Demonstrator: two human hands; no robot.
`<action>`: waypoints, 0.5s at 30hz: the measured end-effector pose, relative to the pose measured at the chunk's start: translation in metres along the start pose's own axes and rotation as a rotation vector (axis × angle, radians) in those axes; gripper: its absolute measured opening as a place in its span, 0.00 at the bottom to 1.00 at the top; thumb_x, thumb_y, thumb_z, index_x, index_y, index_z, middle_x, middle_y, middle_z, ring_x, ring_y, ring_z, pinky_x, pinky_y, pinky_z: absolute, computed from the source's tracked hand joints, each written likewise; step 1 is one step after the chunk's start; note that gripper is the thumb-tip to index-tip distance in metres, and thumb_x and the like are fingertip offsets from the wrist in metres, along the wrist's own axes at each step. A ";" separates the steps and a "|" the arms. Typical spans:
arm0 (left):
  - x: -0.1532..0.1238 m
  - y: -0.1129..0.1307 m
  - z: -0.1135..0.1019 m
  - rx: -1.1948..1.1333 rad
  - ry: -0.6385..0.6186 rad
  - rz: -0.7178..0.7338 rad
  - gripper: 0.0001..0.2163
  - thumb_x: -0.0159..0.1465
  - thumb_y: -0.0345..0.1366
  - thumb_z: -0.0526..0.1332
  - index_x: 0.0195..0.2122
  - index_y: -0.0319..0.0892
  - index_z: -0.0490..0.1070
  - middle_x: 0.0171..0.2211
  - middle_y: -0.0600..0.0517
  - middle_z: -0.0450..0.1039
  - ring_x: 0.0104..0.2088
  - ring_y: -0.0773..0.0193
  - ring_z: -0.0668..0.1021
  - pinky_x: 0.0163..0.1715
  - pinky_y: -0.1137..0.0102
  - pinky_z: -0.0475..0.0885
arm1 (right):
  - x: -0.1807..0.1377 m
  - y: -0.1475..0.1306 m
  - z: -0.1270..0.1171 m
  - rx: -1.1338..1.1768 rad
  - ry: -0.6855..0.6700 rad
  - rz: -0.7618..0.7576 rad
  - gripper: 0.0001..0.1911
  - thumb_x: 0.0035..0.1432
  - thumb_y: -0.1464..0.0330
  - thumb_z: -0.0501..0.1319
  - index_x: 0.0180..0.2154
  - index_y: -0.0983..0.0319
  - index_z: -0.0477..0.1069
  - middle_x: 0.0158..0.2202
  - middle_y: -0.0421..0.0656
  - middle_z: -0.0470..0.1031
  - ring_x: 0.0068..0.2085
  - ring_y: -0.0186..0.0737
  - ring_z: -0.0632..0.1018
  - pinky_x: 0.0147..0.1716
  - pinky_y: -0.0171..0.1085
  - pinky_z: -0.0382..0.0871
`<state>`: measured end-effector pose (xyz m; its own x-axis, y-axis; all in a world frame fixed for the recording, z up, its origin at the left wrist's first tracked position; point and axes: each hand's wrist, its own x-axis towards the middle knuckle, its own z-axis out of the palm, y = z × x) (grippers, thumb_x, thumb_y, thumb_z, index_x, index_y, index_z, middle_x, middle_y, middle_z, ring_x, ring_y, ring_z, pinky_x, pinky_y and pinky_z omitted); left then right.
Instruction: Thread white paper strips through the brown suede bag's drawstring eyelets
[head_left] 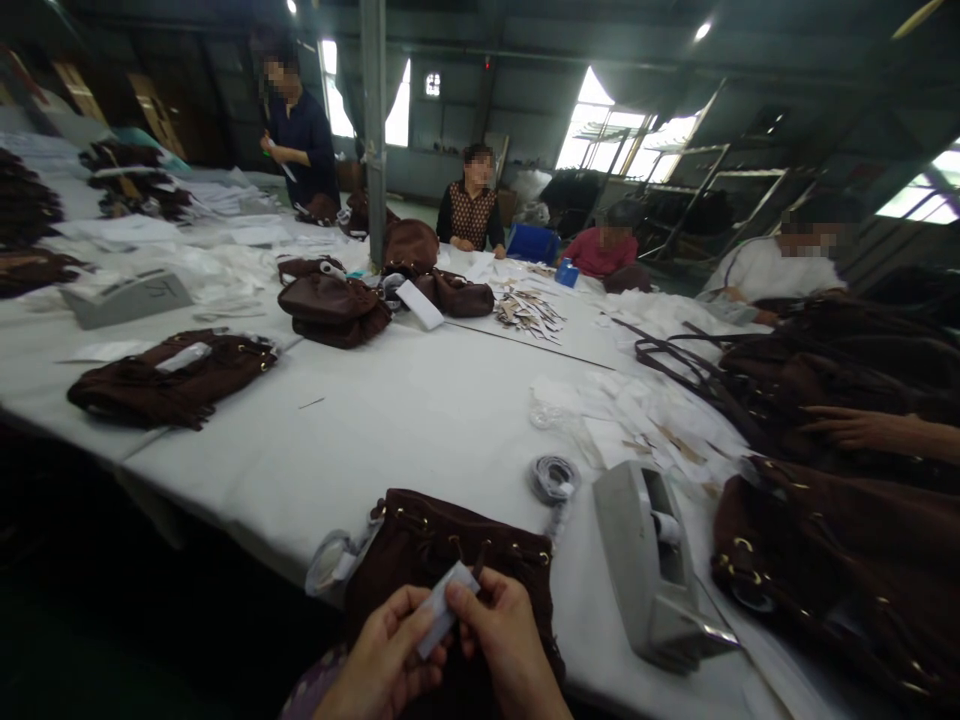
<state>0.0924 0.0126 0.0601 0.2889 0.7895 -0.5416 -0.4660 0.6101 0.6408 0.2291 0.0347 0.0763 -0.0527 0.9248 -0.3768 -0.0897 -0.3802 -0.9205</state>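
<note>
A dark brown bag (465, 530) with brass-coloured eyelets along its top lies at the near table edge. Over it, my left hand (394, 650) pinches the lower end of a small whitish strip (448, 605), perhaps paper or film. The thumb and fingers of my right hand (506, 630) close on its upper end. A brown cord from the bag rises beside my right fingers; whether they grip it too is hidden. Left of the bag lies a clear-wrapped coil (330, 565). Another wrapped coil (553, 480) rests beyond its right corner.
A grey tape dispenser (637, 570) stands right of the bag, near stacked brown bags (847, 570) where another person's hand (862, 428) rests. More bags (337, 305), scraps (529, 315) and a second dispenser (127, 298) lie farther off. A post (373, 130) rises mid-table; several people are around.
</note>
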 end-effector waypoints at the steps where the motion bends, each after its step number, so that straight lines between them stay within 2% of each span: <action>1: -0.001 -0.001 0.000 -0.008 0.026 0.002 0.22 0.47 0.50 0.71 0.34 0.39 0.70 0.28 0.51 0.72 0.25 0.70 0.72 0.24 0.76 0.67 | 0.000 0.001 0.000 -0.004 0.010 -0.002 0.20 0.44 0.55 0.69 0.27 0.65 0.71 0.15 0.35 0.65 0.15 0.27 0.62 0.15 0.28 0.52; 6: -0.001 -0.005 0.003 -0.059 0.061 0.026 0.21 0.45 0.47 0.74 0.33 0.38 0.71 0.27 0.50 0.73 0.26 0.69 0.73 0.26 0.75 0.70 | 0.002 0.006 -0.003 0.022 0.022 -0.003 0.19 0.46 0.56 0.68 0.28 0.66 0.71 0.16 0.35 0.65 0.16 0.26 0.61 0.15 0.28 0.54; 12: 0.004 -0.013 -0.002 0.054 0.089 0.143 0.21 0.46 0.49 0.72 0.31 0.39 0.71 0.24 0.53 0.73 0.21 0.71 0.71 0.20 0.78 0.65 | 0.001 0.014 0.004 0.025 -0.008 -0.009 0.21 0.47 0.53 0.67 0.30 0.67 0.71 0.17 0.36 0.66 0.16 0.27 0.63 0.15 0.28 0.55; 14: 0.006 -0.018 -0.007 0.081 0.123 0.129 0.22 0.44 0.50 0.73 0.31 0.40 0.70 0.23 0.53 0.73 0.21 0.70 0.71 0.19 0.78 0.65 | -0.007 0.010 -0.004 -0.059 0.044 -0.033 0.23 0.47 0.53 0.66 0.36 0.66 0.72 0.20 0.38 0.69 0.18 0.30 0.66 0.15 0.30 0.58; 15: 0.007 -0.021 -0.010 0.097 0.145 0.112 0.23 0.43 0.51 0.73 0.32 0.40 0.70 0.23 0.53 0.73 0.20 0.70 0.71 0.19 0.78 0.65 | -0.013 0.005 -0.014 -0.113 0.115 -0.066 0.25 0.47 0.53 0.66 0.39 0.65 0.72 0.23 0.39 0.71 0.19 0.32 0.68 0.16 0.31 0.60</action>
<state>0.0955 0.0050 0.0374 0.1127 0.8392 -0.5321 -0.4038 0.5279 0.7471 0.2436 0.0212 0.0751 0.0638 0.9459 -0.3182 0.0238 -0.3202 -0.9471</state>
